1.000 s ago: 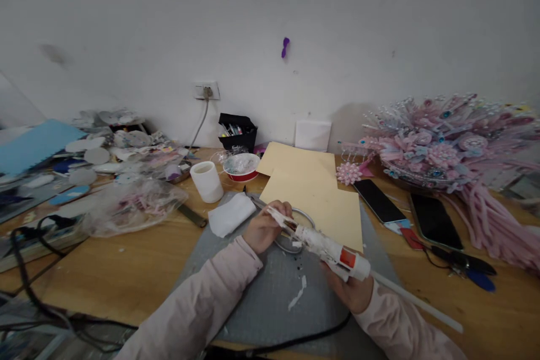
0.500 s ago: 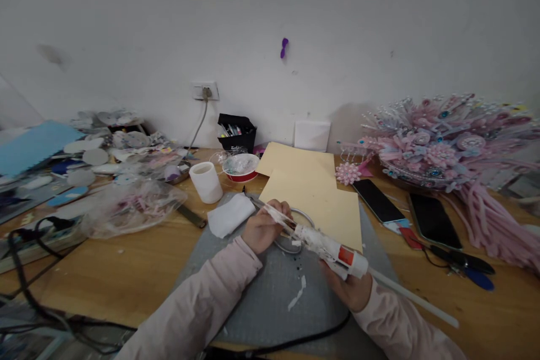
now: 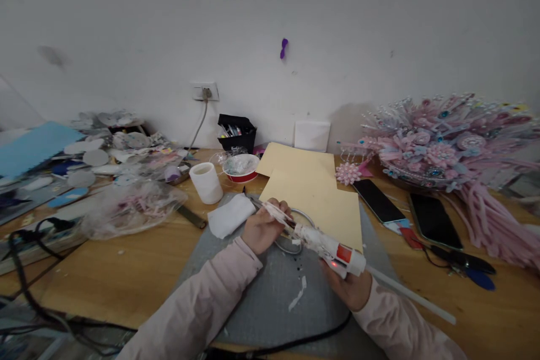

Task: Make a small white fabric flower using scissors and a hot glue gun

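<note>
My right hand [image 3: 348, 287] is wrapped round a white hot glue gun [image 3: 323, 247], patched with pale wrapping. A long translucent glue stick [image 3: 413, 295] sticks out of its back end. A small red light glows on its side. My left hand [image 3: 264, 228] pinches a whitish strip-like piece [image 3: 276, 212] right by the gun's nozzle; I cannot tell whether they touch. Beneath the hands, a metal ring [image 3: 310, 216] lies partly hidden on the grey mat [image 3: 261, 304]. A white scrap [image 3: 297, 294] lies on the mat below the gun.
Yellowish paper sheets [image 3: 310, 183] lie behind the hands. A white roll [image 3: 206, 183] and folded white paper [image 3: 230, 216] are to the left. At the right are two phones [image 3: 378, 201] and a pink beaded headpiece [image 3: 434, 149]. A black cable [image 3: 304, 340] crosses the front.
The red light on the glue gun now shows. The gun and its glue stick have shifted slightly, and the whitish piece in my left hand has turned a little.
</note>
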A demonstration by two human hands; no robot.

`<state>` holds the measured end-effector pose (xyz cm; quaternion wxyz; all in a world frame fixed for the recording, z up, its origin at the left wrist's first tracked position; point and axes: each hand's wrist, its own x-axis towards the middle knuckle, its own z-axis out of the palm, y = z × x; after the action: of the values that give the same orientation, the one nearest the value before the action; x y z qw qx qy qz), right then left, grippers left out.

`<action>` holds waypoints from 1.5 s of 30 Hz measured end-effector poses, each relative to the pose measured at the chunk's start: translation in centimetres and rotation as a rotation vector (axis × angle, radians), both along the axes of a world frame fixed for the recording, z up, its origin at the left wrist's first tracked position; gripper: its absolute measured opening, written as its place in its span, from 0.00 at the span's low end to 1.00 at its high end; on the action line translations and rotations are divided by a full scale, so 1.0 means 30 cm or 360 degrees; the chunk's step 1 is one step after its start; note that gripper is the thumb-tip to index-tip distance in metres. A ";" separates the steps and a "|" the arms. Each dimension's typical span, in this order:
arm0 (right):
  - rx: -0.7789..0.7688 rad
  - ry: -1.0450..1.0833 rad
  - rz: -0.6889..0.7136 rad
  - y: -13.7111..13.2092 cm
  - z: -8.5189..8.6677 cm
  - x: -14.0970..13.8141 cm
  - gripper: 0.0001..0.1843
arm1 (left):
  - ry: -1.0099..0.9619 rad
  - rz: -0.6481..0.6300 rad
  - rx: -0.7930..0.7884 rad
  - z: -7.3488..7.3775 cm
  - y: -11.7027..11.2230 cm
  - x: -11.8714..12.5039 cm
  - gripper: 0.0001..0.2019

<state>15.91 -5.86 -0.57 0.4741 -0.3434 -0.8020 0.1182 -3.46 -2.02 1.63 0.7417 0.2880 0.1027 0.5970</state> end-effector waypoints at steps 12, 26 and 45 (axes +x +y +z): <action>-0.0013 0.0019 0.0097 0.003 0.024 -0.009 0.08 | -0.0060 0.0033 -0.0086 0.011 -0.007 -0.001 0.12; -0.0063 0.0102 0.0076 0.004 0.023 0.004 0.07 | 0.0130 0.0113 -0.0044 -0.003 0.009 -0.005 0.09; -0.1601 0.0495 -0.0389 0.204 -0.029 0.046 0.17 | 0.0785 0.0558 -0.0286 -0.025 0.016 0.042 0.13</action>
<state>17.29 0.27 -1.44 0.3746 -0.5973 -0.5209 0.4812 -2.20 -1.53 0.87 0.6027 0.3355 0.3799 0.6163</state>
